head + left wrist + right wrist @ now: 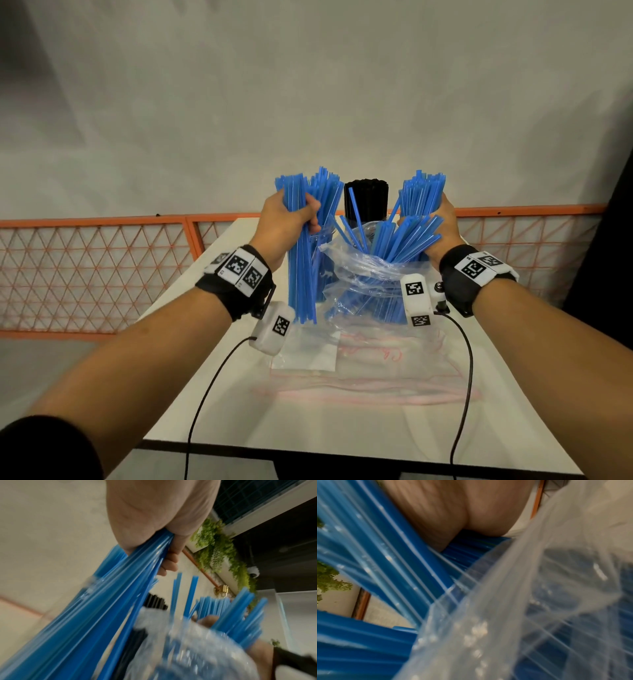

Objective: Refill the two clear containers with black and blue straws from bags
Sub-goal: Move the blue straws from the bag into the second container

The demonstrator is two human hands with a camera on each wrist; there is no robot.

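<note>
My left hand (291,219) grips a thick bundle of blue straws (301,274), held upright above the table and clear of the bag. Behind that bundle a clear container (323,240) stands with more blue straws in it. My right hand (433,222) grips another bunch of blue straws (423,195) whose lower ends sit in a crumpled clear plastic bag (370,277). Loose blue straws fan out of the bag's mouth. A container packed with black straws (366,198) stands at the back between my hands. Up close, the left hand (164,536) and the bag (522,601) fill the wrist views.
An empty flat clear bag (359,356) with pink markings lies on the white table (342,425) in front of the straws. Cables run from both wrist cameras across the table's near edge. An orange mesh fence (96,274) runs behind the table.
</note>
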